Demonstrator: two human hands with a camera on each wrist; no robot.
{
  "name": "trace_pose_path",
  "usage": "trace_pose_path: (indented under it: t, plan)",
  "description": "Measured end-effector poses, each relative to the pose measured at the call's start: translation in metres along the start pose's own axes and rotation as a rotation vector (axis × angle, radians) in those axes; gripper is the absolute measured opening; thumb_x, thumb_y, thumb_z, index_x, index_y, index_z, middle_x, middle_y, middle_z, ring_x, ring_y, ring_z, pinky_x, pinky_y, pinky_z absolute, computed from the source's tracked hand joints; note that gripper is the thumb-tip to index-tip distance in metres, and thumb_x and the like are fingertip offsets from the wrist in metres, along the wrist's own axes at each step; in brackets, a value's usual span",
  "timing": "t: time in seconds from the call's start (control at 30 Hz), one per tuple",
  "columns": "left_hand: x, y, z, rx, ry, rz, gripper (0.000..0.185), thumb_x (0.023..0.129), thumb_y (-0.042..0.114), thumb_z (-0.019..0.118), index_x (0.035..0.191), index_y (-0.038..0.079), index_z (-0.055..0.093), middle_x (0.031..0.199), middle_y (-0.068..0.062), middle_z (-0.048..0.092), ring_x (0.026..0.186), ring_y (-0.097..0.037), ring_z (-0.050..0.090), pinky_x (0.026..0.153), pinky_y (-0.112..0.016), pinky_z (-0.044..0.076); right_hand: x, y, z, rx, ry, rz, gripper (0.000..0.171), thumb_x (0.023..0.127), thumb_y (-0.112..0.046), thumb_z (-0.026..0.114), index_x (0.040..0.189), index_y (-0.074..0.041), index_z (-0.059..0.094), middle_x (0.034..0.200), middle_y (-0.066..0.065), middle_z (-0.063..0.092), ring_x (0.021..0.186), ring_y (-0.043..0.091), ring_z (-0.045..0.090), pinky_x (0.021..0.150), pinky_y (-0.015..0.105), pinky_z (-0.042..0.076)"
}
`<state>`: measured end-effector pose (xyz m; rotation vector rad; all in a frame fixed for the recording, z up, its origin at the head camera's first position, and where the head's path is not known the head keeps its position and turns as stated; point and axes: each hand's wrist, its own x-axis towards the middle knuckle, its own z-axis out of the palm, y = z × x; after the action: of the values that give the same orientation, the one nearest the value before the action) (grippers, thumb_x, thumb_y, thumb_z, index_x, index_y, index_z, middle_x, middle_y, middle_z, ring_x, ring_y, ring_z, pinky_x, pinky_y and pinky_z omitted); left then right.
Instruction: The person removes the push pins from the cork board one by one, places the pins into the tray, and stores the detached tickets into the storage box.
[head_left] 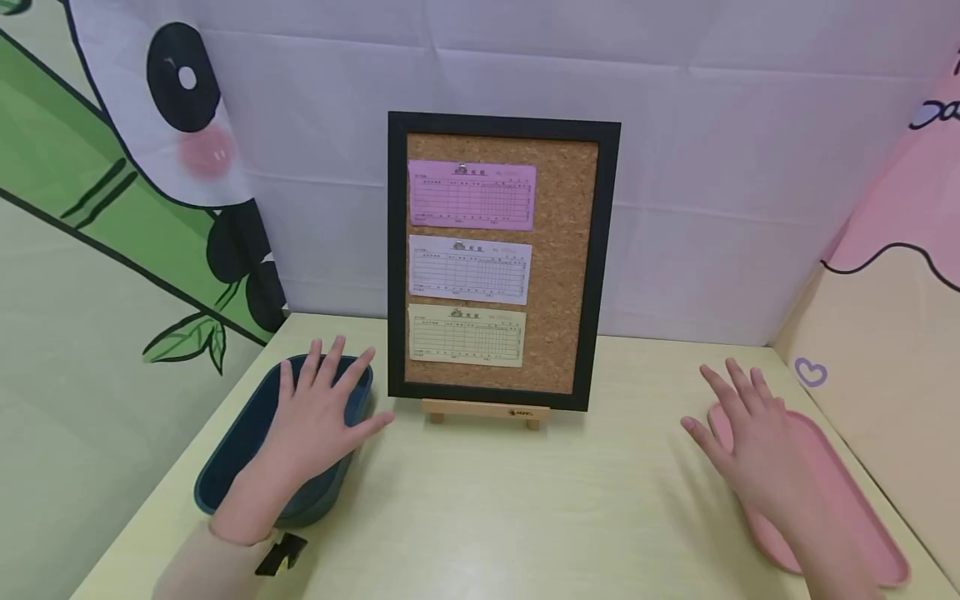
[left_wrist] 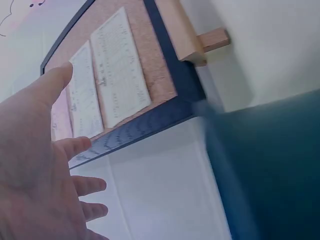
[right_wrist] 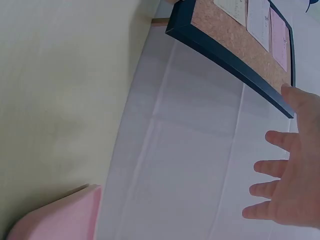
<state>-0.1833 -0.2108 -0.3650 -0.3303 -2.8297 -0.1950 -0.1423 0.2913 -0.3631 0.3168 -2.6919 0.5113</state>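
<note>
A: What takes up most of the head view?

B: The pale yellow table (head_left: 487,508), filling the lower half of the frame, with white cloth hung behind it. At centre stands a black-framed cork board (head_left: 566,267) on a small wooden easel (head_left: 483,411).

A: And on the board?

B: Three printed forms in a column on its left part: a pink form (head_left: 472,195) on top, a white form (head_left: 470,269) in the middle, a cream form (head_left: 466,335) lowest.

A: What sits to either side?

B: At lower left, a dark teal bin (head_left: 247,442), just beside the board's lower left corner. At lower right, a flat pink tray (head_left: 847,500) along the table's right edge.

A: Where are the hands?

B: The left hand (head_left: 318,417) is over the bin's far end, fingers spread and straight, gripping nothing. Whether it rests on the rim or hovers, I cannot tell. The left wrist view shows the same splayed fingers, with the board at upper left and the bin at lower right.

A: The right one?

B: The right hand (head_left: 750,437) lies over the near-left part of the tray, fingers splayed and relaxed, empty. The right wrist view shows it at the right edge, with a corner of the tray at lower left.
</note>
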Motion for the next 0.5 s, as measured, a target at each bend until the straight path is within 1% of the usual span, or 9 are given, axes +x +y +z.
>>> trace_pose_path:
  t: [0.2,0.27,0.37,0.5]
  plan:
    - [0.013,0.008,-0.018,-0.002,0.049,0.017,0.091,0.079,0.073,0.051,0.151,0.024,0.022,0.156,-0.019,0.011,0.143,-0.041,-0.001,0.105,-0.069,-0.001,0.019,-0.012,-0.014,0.035,0.042,-0.03,0.07,0.093,-0.038,0.057,0.15,-0.018,0.023,0.155,0.02,0.014,0.144,0.038,0.0,0.112,0.058,-0.002]
    - [0.018,0.012,-0.024,-0.008,0.072,0.026,0.09,0.08,0.071,0.052,0.15,0.024,0.023,0.156,-0.019,0.012,0.143,-0.042,0.001,0.105,-0.069,0.0,0.026,-0.017,-0.019,0.057,0.066,-0.043,0.069,0.092,-0.036,0.059,0.15,-0.017,0.024,0.155,0.021,0.016,0.144,0.04,0.002,0.112,0.058,0.0]
    - [0.026,0.017,-0.033,-0.019,0.099,0.032,0.087,0.08,0.068,0.056,0.149,0.023,0.026,0.156,-0.019,0.014,0.143,-0.042,0.003,0.106,-0.068,-0.001,0.037,-0.024,-0.027,0.065,0.092,-0.059,0.069,0.092,-0.035,0.059,0.15,-0.017,0.025,0.155,0.02,0.017,0.143,0.04,0.005,0.11,0.061,0.004]
    - [0.036,0.022,-0.046,-0.014,0.133,0.045,0.087,0.08,0.065,0.058,0.15,0.023,0.026,0.157,-0.018,0.012,0.144,-0.04,0.002,0.107,-0.065,-0.004,0.051,-0.035,-0.038,0.056,0.104,-0.066,0.07,0.092,-0.037,0.059,0.15,-0.02,0.024,0.156,0.016,0.016,0.144,0.036,0.006,0.108,0.063,0.009]
